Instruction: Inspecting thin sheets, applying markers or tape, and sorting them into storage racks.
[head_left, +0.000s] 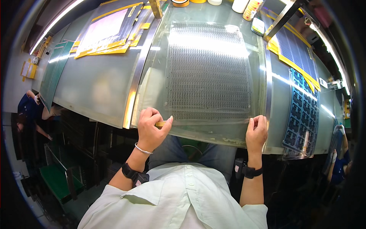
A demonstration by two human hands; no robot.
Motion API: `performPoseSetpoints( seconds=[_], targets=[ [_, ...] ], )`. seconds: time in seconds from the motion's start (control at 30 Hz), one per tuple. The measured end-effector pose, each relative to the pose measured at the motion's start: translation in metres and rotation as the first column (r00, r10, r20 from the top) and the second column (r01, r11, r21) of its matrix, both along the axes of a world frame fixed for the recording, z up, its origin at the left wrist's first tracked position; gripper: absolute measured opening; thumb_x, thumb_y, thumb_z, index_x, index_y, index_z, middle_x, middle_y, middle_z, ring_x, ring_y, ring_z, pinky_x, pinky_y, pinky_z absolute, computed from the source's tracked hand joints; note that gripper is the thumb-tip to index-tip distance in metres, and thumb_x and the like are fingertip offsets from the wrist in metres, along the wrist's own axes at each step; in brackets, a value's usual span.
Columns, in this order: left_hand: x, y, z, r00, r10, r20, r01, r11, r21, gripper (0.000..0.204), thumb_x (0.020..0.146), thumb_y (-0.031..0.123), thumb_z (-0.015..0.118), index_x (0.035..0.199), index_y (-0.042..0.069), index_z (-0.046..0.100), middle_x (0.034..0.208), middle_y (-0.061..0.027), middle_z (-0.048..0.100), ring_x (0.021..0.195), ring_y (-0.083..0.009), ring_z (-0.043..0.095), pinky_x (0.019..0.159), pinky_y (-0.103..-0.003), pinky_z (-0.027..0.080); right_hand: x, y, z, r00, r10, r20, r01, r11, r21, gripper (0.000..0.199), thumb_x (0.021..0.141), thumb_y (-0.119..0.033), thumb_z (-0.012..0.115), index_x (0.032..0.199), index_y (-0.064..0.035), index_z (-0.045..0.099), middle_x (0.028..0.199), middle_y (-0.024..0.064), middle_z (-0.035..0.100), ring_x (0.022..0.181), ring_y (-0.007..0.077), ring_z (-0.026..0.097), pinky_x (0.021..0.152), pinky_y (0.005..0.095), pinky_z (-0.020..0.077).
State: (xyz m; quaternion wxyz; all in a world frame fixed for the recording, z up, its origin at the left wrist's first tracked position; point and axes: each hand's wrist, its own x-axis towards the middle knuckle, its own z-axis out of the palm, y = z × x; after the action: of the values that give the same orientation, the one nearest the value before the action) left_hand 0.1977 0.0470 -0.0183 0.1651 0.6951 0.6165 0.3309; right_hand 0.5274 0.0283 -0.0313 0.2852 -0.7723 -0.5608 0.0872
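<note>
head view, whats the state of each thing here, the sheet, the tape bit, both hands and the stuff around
clear sheet: lying flat on the lit table, near edge pinched at both corners
tape piece: held in the left hand's fingers at the sheet's near edge
left hand: closed on the tape piece
right hand: fingers curled on the sheet's near right corner
blue panel: flat on the table, untouched

Tape rolls point(180, 2) cut off by the top edge — right fingers point(256, 123) curl under, hidden.
</note>
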Motion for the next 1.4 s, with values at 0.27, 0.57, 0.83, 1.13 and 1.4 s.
performPoseSetpoints(
  seconds=[0.27,0.57,0.83,1.13,1.4],
  targets=[
    [-0.004,0.001,0.002,1.0,-0.019,-0.015,0.019,1.0,-0.006,0.033,0.071,0.017,0.077,0.059,0.002,0.05,0.076,-0.0096,0.052,0.074,-0.026,0.05,0.068,-0.035,0.04,-0.004,0.005,0.007,0.996,-0.08,-0.042,0.078,0.996,-0.048,0.012,0.084,-0.006,0.06,0.089,-0.0031,0.05,0.084,0.0091,0.05,0.075,0.0244,0.053,0.069,0.0372,0.0442],
    [0.008,0.0,-0.022,1.0,0.018,0.018,-0.021,0.984,0.176,0.027,0.067,0.008,0.075,0.062,0.004,0.05,0.083,-0.0097,0.057,0.077,-0.0275,0.055,0.067,-0.037,0.044,0.006,0.004,-0.001,0.996,-0.059,-0.062,0.053,0.994,-0.096,0.011,0.085,-0.007,0.061,0.088,-0.0039,0.051,0.082,0.0078,0.051,0.073,0.0223,0.051,0.069,0.0349,0.0435],
    [0.014,-0.002,-0.024,0.995,-0.001,-0.103,0.027,0.967,0.252,0.023,0.065,0.006,0.074,0.068,0.005,0.051,0.083,-0.0082,0.056,0.08,-0.0285,0.054,0.069,-0.039,0.045,0.005,0.003,-0.002,0.996,-0.061,-0.064,0.054,0.993,-0.109,0.009,0.085,-0.006,0.059,0.088,-0.0038,0.051,0.083,0.0084,0.05,0.076,0.0234,0.051,0.072,0.0356,0.0435],
    [0.013,-0.006,-0.022,0.988,-0.046,-0.147,0.078,0.972,0.221,0.022,0.066,0.008,0.073,0.073,0.004,0.052,0.088,-0.0091,0.055,0.085,-0.029,0.053,0.072,-0.039,0.047,-0.124,0.019,0.017,0.832,0.555,-0.012,-0.552,0.83,0.086,0.015,0.075,-0.008,0.067,0.086,-0.0081,0.057,0.086,0.0099,0.053,0.086,0.03,0.053,0.074,0.0396,0.0395],
    [-0.004,-0.01,-0.007,0.968,-0.245,-0.056,0.25,0.961,0.12,0.016,0.072,0.01,0.069,0.077,0.003,0.055,0.098,-0.013,0.054,0.094,-0.0314,0.051,0.081,-0.04,0.044,-0.18,0.036,-0.003,0.828,0.55,-0.107,-0.555,0.832,-0.021,0.012,0.07,-0.01,0.068,0.073,-0.0096,0.057,0.079,0.0067,0.054,0.081,0.0288,0.055,0.069,0.0403,0.0409]
  ],
)
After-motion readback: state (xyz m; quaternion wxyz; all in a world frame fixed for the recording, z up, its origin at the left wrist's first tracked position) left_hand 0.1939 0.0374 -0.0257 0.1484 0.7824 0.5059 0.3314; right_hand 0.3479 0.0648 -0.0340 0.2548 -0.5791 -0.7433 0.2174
